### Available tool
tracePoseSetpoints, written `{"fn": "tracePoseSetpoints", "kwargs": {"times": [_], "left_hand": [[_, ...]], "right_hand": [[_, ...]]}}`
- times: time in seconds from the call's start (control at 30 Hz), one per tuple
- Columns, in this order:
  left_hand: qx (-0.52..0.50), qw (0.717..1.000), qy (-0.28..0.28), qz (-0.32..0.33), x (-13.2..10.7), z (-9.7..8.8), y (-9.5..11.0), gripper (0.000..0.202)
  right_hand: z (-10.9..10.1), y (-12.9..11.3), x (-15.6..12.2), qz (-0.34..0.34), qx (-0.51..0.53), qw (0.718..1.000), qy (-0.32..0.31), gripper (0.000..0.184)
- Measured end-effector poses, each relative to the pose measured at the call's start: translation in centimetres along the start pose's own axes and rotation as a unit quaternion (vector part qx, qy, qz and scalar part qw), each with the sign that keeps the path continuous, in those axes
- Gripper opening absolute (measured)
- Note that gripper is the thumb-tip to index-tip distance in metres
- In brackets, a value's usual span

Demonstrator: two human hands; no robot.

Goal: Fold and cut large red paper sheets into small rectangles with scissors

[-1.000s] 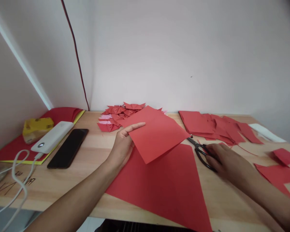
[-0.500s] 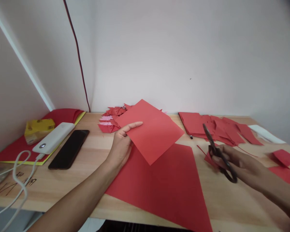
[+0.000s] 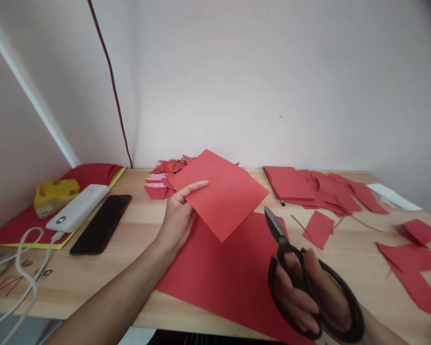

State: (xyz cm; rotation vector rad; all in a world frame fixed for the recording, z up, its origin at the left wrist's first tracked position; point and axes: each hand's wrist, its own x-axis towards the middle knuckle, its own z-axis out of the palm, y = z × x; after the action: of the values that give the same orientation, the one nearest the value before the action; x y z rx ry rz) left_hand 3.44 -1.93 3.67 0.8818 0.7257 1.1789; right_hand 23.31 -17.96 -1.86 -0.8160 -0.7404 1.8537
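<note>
My left hand holds a red paper square by its left edge, lifted and tilted above a large red sheet that lies on the wooden table. My right hand grips black scissors through the handle loops, low at the front right. Their closed blades point up and left toward the held square, a short gap away.
A pile of folded red paper pieces sits at the back by the wall. Stacked red squares and loose scraps cover the right side. A black phone, white power bank with cable and yellow packet lie left.
My right hand picked the scissors up off the table and brought them toward me and leftward, near the held square. A small red scrap now shows where they lay. My left hand barely moved.
</note>
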Motion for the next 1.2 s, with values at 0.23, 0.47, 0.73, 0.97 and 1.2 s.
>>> {"fn": "tracePoseSetpoints", "kwargs": {"times": [0.23, 0.47, 0.73, 0.97, 1.2], "left_hand": [[0.001, 1.000, 0.007, 0.009, 0.0, 0.1, 0.1, 0.032], [0.008, 1.000, 0.003, 0.011, 0.1, -0.3, -0.2, 0.033], [0.016, 1.000, -0.002, 0.006, 0.1, -0.2, -0.3, 0.033], [0.030, 0.999, -0.015, 0.010, 0.0, -0.2, -0.5, 0.033], [0.039, 0.999, -0.032, -0.005, 0.0, -0.3, -0.4, 0.032]], "right_hand": [[1.7, -1.2, 0.1, -0.001, 0.080, 0.995, -0.057, 0.077], [2.7, -1.3, 0.3, -0.013, 0.042, 0.992, -0.119, 0.092], [2.9, -1.6, 0.6, 0.006, 0.035, 0.991, -0.126, 0.089], [2.6, -2.3, 1.3, -0.005, 0.012, 0.994, -0.109, 0.087], [2.3, -3.0, 1.6, -0.017, 0.003, 0.995, -0.094, 0.084]]}}
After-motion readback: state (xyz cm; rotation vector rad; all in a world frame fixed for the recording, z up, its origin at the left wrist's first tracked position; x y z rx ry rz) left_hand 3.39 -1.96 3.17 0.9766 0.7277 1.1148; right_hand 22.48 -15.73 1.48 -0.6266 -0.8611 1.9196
